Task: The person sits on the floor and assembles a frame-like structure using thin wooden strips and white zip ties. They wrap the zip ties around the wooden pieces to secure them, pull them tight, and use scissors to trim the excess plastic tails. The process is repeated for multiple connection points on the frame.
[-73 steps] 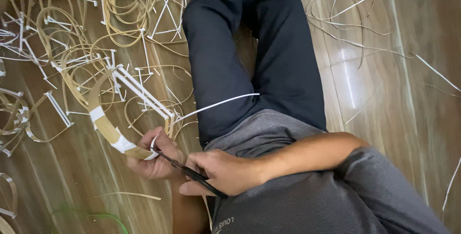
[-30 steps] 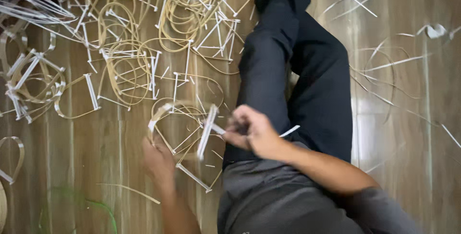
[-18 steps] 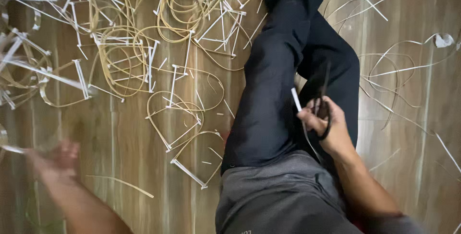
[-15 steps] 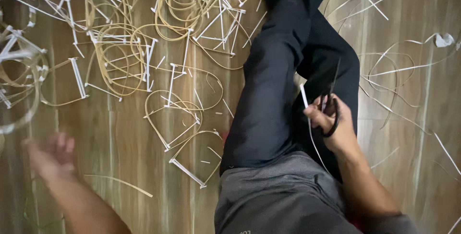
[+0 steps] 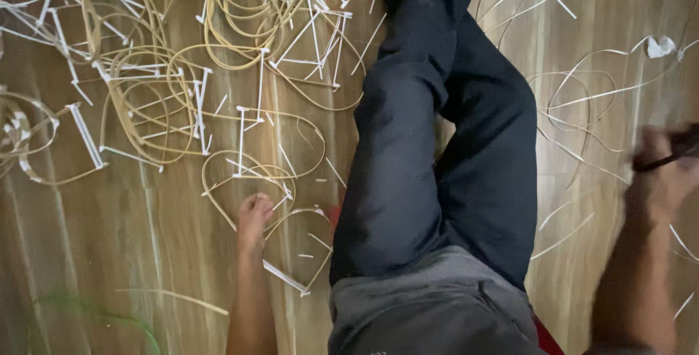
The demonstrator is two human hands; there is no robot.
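Note:
I sit on a wooden floor with my legs (image 5: 429,158) in dark trousers crossed in front of me. My left hand (image 5: 253,217) is down on the floor beside my left knee. Its fingers are curled on a thin bamboo loop (image 5: 247,180) with white strips across it. My right hand (image 5: 659,180) is far out to the right and blurred. It grips dark scissors (image 5: 673,152) just above the floor.
Many bamboo strip loops with white cross pieces (image 5: 145,100) lie over the floor to the left and top. Coiled strips (image 5: 255,13) sit at the top middle. Loose thin strips (image 5: 582,107) and a white scrap (image 5: 659,45) lie to the right.
My left hand came back from the far left to the loops beside my knee. My right hand swung from above my leg out to the right with the scissors.

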